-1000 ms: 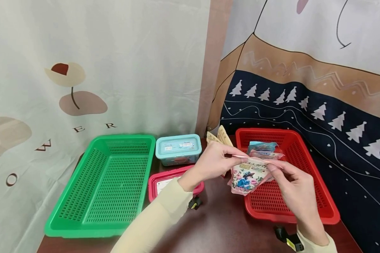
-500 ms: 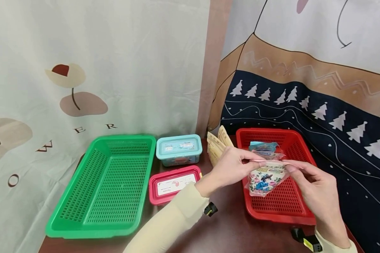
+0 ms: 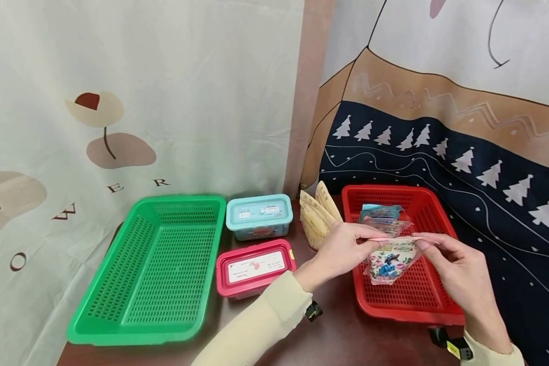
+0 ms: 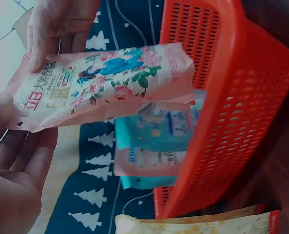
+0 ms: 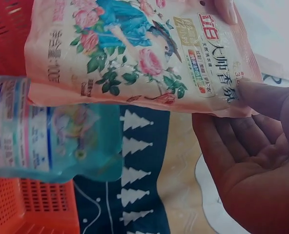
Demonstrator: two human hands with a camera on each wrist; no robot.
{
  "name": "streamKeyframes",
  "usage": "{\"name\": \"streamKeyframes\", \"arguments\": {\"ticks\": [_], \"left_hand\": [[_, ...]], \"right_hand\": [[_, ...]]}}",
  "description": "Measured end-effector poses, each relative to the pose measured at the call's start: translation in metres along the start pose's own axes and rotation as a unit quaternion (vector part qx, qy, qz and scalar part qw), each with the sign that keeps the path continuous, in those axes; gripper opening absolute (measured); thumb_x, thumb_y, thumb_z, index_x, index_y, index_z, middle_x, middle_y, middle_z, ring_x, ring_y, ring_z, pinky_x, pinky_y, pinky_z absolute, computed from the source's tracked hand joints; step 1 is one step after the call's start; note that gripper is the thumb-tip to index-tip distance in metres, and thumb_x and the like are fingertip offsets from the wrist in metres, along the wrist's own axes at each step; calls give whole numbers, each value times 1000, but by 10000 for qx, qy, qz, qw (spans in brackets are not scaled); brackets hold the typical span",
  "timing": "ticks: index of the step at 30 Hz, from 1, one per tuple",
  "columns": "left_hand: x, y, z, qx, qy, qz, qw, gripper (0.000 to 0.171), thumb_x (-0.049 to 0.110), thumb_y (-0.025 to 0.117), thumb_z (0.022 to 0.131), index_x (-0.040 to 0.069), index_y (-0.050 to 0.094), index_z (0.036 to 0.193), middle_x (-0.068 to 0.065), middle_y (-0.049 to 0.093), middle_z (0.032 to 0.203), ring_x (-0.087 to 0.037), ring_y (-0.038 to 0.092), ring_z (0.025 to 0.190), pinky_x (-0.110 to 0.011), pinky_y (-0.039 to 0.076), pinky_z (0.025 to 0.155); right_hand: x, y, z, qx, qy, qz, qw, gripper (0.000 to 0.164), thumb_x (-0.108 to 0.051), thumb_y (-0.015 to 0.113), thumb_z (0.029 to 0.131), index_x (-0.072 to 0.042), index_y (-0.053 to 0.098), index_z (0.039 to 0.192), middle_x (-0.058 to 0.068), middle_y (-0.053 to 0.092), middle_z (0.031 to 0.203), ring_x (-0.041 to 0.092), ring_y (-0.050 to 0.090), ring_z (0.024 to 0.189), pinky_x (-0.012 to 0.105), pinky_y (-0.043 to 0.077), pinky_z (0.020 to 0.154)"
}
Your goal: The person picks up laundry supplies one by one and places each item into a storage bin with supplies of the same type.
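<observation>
A pink laundry detergent pouch (image 3: 390,264), printed with flowers and a figure in blue, hangs over the near half of the red basket (image 3: 414,316). My left hand (image 3: 340,250) pinches one top corner between thumb and fingers. At the opposite corner my right hand (image 3: 459,269) pinches the same top edge. The right wrist view shows the thumb lying on the front of the pouch (image 5: 149,58). Behind it, toward the far end of the basket, stand a blue pouch (image 3: 380,210) and another pink-topped pouch (image 3: 389,225).
Left of the red basket stand pale yellow packets (image 3: 317,218). A light blue lidded box (image 3: 258,213) sits behind a dark pink lidded box (image 3: 255,267). At the left is a green basket (image 3: 132,339). Printed curtains (image 3: 219,101) close off the back.
Both hands have carried the pink detergent pouch to the right, from the red basket's left rim to over its inside. The yellow packets and dark pink box show more fully now.
</observation>
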State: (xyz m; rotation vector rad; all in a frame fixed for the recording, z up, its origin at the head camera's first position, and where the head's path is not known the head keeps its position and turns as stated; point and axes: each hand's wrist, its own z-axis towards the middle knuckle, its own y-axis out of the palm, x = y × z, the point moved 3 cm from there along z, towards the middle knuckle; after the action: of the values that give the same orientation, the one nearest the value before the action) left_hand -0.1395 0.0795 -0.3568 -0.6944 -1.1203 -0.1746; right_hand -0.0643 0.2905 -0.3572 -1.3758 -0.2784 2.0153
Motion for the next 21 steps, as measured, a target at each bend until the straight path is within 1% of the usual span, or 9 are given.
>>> {"name": "streamKeyframes", "arguments": {"ticks": [2, 5, 7, 10, 13, 15, 17, 21], "left_hand": [[-2, 4, 1, 13, 52, 190, 9998, 23, 18, 74, 97, 13, 80, 119, 2, 79, 108, 9, 61, 89, -16, 54, 61], [-5, 9, 2, 16, 19, 433, 9991, 23, 20, 74, 97, 15, 80, 119, 3, 79, 108, 10, 60, 84, -17, 51, 54], [-8, 12, 3, 14, -15, 632, 9980, 23, 20, 74, 97, 16, 80, 119, 3, 79, 108, 10, 60, 83, -17, 49, 52], [-13, 16, 5, 1, -57, 918, 9958, 24, 22, 74, 97, 18, 80, 119, 5, 78, 109, 9, 61, 88, -13, 48, 55], [-18, 20, 8, -18, -36, 1219, 9925, 24, 23, 74, 97, 19, 80, 120, 6, 78, 109, 8, 62, 93, -9, 47, 59], [-21, 22, 9, -54, -7, 1361, 9907, 25, 23, 73, 97, 18, 80, 120, 5, 78, 109, 6, 62, 89, -9, 45, 57], [-24, 24, 10, -106, 9, 1525, 9882, 25, 23, 73, 97, 19, 80, 121, 5, 78, 110, 6, 60, 83, -10, 43, 55], [-29, 27, 13, -171, 128, 1769, 9840, 24, 22, 73, 97, 18, 80, 120, 5, 78, 110, 4, 57, 78, -10, 41, 54]], "right_hand": [[4, 0, 0, -53, -36, -106, 9999, 17, -3, 73, 95, -3, 78, 112, -18, 74, 95, -1, 62, 79, 9, 47, 68], [10, 0, 0, -186, -82, -290, 9994, 16, -6, 73, 97, -5, 78, 111, -13, 75, 92, -2, 60, 79, 9, 45, 68], [15, 0, 0, -293, -103, -353, 9989, 15, -6, 72, 97, -5, 78, 111, -11, 75, 89, -1, 58, 77, 11, 42, 65], [22, 0, 0, -444, -102, -485, 9978, 15, -6, 72, 97, -6, 78, 110, -9, 74, 90, 1, 55, 74, 15, 40, 60], [27, 1, -1, -553, -94, -701, 9960, 15, -5, 72, 97, -6, 78, 110, -2, 75, 90, 4, 51, 71, 20, 36, 55], [30, 2, -2, -625, -68, -833, 9945, 16, -5, 73, 96, -6, 78, 111, 3, 75, 90, 5, 49, 68, 22, 34, 51], [32, 2, -2, -700, -16, -961, 9929, 17, -5, 73, 96, -6, 78, 112, 6, 75, 89, 6, 49, 68, 24, 33, 50], [36, 3, -4, -825, 112, -1147, 9899, 18, -8, 73, 97, -8, 78, 114, 6, 75, 88, 6, 48, 69, 25, 32, 52]]}}
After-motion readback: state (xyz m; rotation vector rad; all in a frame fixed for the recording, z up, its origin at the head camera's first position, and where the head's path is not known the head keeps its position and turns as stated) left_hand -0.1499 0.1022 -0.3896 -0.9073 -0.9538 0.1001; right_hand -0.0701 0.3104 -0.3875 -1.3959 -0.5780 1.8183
